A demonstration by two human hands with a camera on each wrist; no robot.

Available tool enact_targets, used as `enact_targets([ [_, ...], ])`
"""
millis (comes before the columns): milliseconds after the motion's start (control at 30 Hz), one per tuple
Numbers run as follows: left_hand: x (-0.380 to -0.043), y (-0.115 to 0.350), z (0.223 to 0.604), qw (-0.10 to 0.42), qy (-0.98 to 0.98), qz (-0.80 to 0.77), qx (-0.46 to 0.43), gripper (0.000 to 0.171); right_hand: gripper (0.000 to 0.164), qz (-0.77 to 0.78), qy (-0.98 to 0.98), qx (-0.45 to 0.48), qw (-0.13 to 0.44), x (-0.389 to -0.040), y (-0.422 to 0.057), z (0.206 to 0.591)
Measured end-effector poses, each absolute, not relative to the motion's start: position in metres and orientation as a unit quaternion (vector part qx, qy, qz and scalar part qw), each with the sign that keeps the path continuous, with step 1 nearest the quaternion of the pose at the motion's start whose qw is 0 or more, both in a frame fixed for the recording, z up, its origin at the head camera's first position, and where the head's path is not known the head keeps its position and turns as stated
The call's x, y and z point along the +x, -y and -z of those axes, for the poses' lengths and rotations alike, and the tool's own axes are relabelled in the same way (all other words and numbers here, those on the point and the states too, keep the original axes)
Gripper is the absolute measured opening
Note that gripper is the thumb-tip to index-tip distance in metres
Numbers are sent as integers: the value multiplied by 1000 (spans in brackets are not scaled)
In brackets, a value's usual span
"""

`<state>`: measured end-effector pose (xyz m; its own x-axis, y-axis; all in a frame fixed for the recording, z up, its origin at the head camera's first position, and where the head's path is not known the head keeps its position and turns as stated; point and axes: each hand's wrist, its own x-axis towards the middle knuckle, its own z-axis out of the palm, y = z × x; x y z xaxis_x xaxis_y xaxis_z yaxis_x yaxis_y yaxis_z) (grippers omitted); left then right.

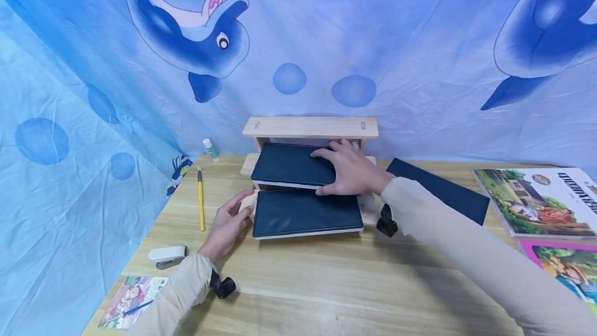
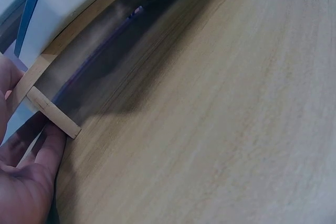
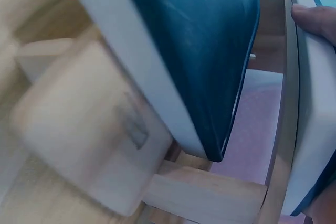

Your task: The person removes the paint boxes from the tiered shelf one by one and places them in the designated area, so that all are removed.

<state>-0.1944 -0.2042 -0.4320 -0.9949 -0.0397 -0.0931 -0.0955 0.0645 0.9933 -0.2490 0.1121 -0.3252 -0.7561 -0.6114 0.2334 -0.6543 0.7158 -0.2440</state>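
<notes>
A light wooden tiered rack (image 1: 308, 126) stands at the back of the table. On its upper tier lies a dark blue hardcover book (image 1: 291, 164); a similar lower book (image 1: 305, 212) lies on the front tier, white page edges facing forward. My right hand (image 1: 352, 170) spans the right part of the upper book, thumb at its front edge, other fingers over the cover and far side. In the right wrist view the thumb (image 3: 315, 20) presses the page edge. My left hand (image 1: 228, 224) grips the left end of the lower tier, its fingers (image 2: 50, 148) beneath the wood.
Right of the rack lies another dark blue book (image 1: 440, 191), with picture books (image 1: 541, 201) further right. At left are a glue stick (image 1: 211, 149), a yellow brush (image 1: 201, 201), a stapler (image 1: 169, 256) and a small booklet (image 1: 132, 299). A blue curtain (image 1: 317, 30) hangs behind.
</notes>
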Motion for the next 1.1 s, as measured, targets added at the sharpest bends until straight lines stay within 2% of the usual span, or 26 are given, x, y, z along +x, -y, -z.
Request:
enact_targets([
  [333,-196,200,432,7,-717,-696,-40,39,76,-156,910,364,125,-220,-137,327],
  [533,-195,197,434,10,-711,-702,-31,40,77,-174,919,324,146,-194,-165,328],
  [800,-196,198,434,8,-710,-703,-39,41,82,-198,917,274,211,-158,-205,332],
  [1100,-195,203,432,13,-714,-699,-43,40,84,-209,918,237,239,-125,-236,341],
])
